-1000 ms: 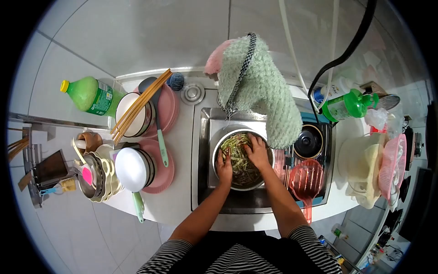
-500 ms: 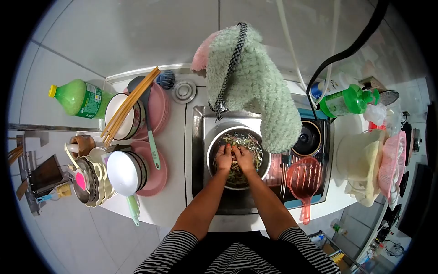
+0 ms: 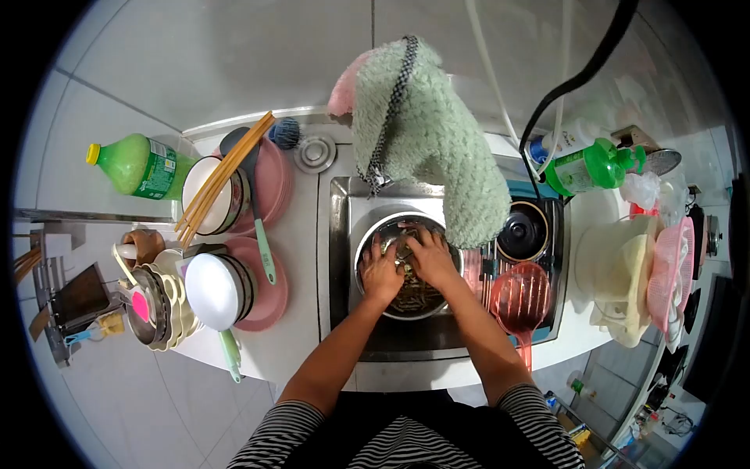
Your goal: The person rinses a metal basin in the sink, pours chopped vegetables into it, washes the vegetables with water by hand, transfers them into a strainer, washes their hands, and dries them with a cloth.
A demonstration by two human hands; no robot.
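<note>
A metal bowl [image 3: 360, 285] stands in the stainless steel sink [image 3: 341, 234]. Inside it are thin, stringy greenish-brown vegetable pieces [image 3: 416, 299] that look wet. My left hand [image 3: 380, 273] is down in the left half of the bowl, fingers spread over the pieces. On the right half lies my right hand [image 3: 430, 256], its fingers likewise apart and pointing to the far rim. Both sets of fingertips reach into the contents, so whatever touches them underneath is partly hidden. A fluffy green cloth [image 3: 437, 133] hangs just behind the bowl and covers the tap.
Left of the sink are pink plates [image 3: 273, 184], stacked bowls [image 3: 212, 293], wooden chopsticks [image 3: 226, 180] and a green bottle [image 3: 144, 166]. To the right sit a dark lidded pot [image 3: 523, 232], a red slotted scoop [image 3: 521, 301] and a green pump bottle [image 3: 586, 168].
My hands have moved apart from close together, the fingers spreading wider across the bowl. My right hand went slightly right and up. The pieces have shifted, mostly showing near the bowl's front now.
</note>
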